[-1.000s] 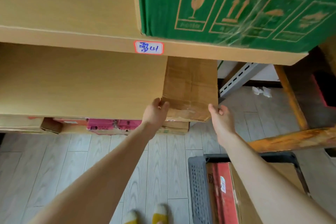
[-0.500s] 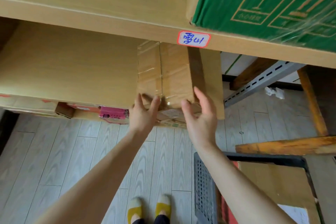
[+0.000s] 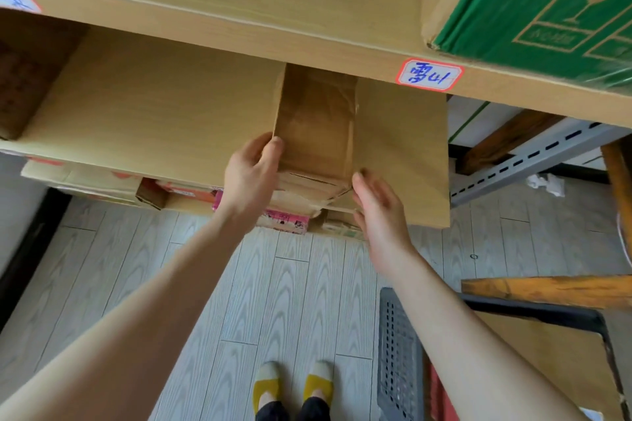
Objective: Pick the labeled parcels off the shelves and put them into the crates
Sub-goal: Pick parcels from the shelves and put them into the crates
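A taped brown cardboard parcel (image 3: pixel 316 133) lies on the middle wooden shelf (image 3: pixel 154 113), its near end at the shelf's front edge. My left hand (image 3: pixel 251 174) grips the parcel's left front corner, thumb on top. My right hand (image 3: pixel 376 205) is at the right front corner with fingers spread and blurred, touching or just off the box. A dark grey slotted crate (image 3: pixel 398 362) stands on the floor at lower right, with cardboard boxes inside.
A green printed carton (image 3: pixel 547 3) sits on the top shelf above a red-bordered handwritten label (image 3: pixel 429 75). Pink and brown boxes (image 3: pixel 284 219) lie on the shelf below. A grey metal rail (image 3: pixel 533 161) and wooden beams stand at right. My feet are on the pale wood floor.
The view swung so the shelf label sits further right. My left hand shifted to the parcel's left corner and my right hand moved off its top toward the right corner.
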